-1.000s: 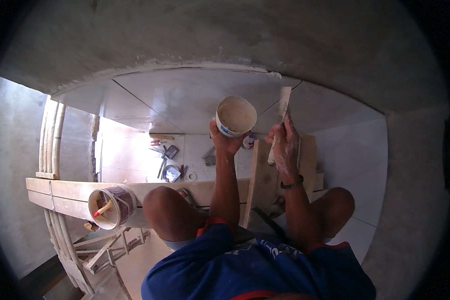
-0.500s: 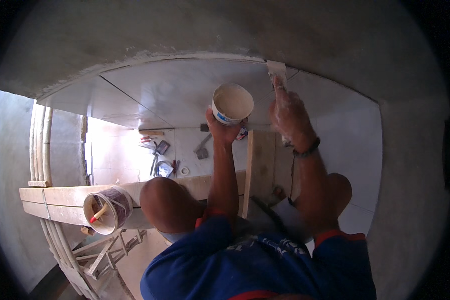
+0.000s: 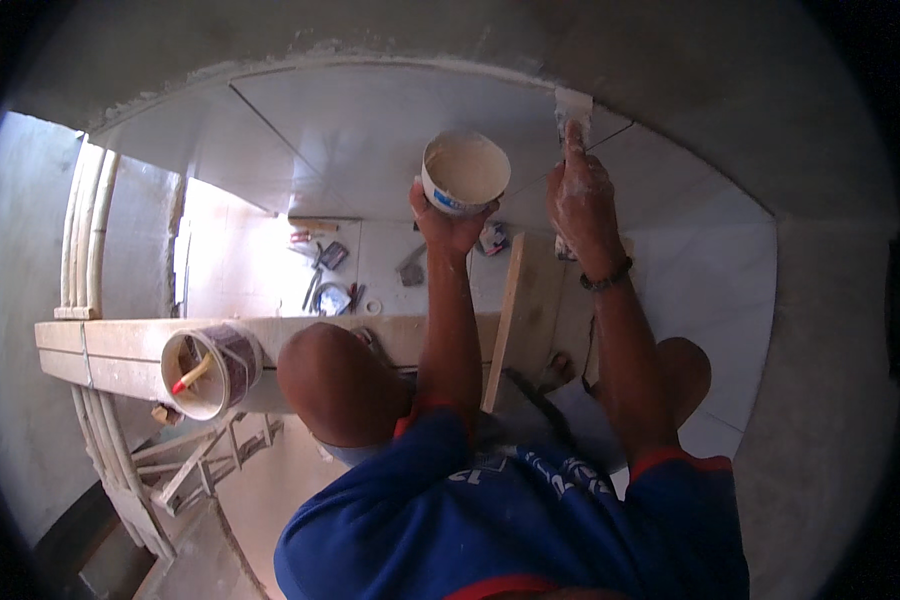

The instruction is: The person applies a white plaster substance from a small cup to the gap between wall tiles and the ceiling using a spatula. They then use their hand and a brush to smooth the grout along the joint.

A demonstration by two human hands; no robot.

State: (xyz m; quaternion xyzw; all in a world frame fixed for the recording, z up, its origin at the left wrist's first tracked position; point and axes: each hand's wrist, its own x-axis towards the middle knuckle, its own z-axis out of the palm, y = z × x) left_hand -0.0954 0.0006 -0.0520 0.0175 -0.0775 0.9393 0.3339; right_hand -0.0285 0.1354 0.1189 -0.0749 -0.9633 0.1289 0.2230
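My left hand (image 3: 453,222) holds up a white plastic tub (image 3: 460,200) from below, its fingers round the base. Inside lies a pale, creamy paste (image 3: 470,165). A putty knife (image 3: 573,108) is gripped in my right hand (image 3: 584,200), the index finger stretched along the blade. The blade lies against the top edge of the white tiles (image 3: 370,120), where they meet the grey wall (image 3: 470,35). White paste is smeared over the fingers of my right hand, and the handle's end shows below the palm.
A larger bucket (image 3: 195,375) with a red-tipped wooden handle in it stands on a wooden plank (image 3: 120,345) at my left. An upright board (image 3: 515,310) is beside my legs. Several hand tools (image 3: 332,256) lie on the tiled floor below. Bamboo poles (image 3: 90,230) rise at far left.
The putty knife in my right hand has moved slightly along the tile edge. The whole view has shifted, so the tub and bucket appear higher. Both hands keep their grips.
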